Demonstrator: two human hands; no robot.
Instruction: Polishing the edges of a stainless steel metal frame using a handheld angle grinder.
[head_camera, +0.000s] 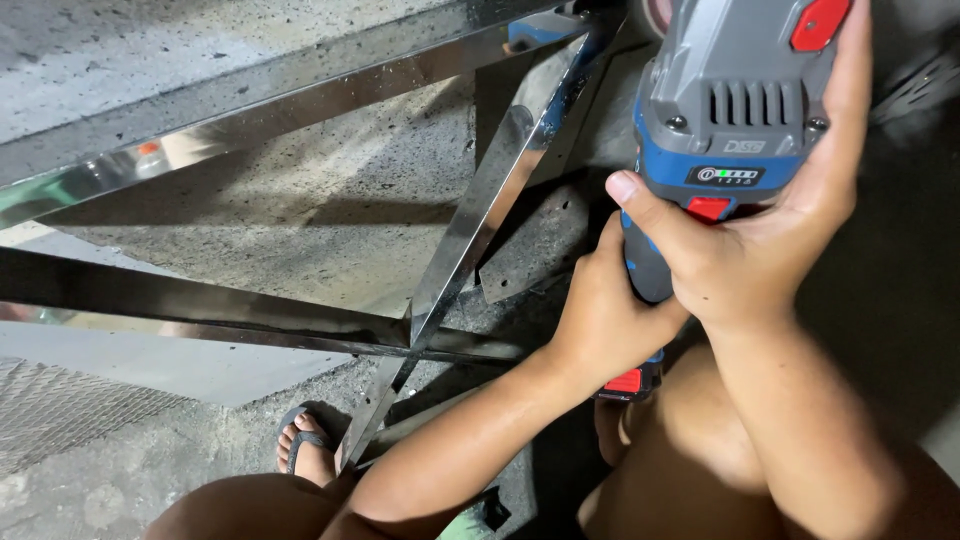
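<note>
Here your right hand (765, 250) is closed around the back of the blue-and-grey cordless power tool (735, 110), thumb across its red switch, while just below it your left hand (600, 315) grips the tool's lower handle beside the polished steel bars (480, 215).

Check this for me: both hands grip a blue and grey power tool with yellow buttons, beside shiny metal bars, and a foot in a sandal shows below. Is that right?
Not quite. The buttons are red, not yellow, as the head view shows. The rest holds: the left hand and right hand both grip the blue and grey power tool, beside shiny metal bars, with a foot in a sandal below.
</note>
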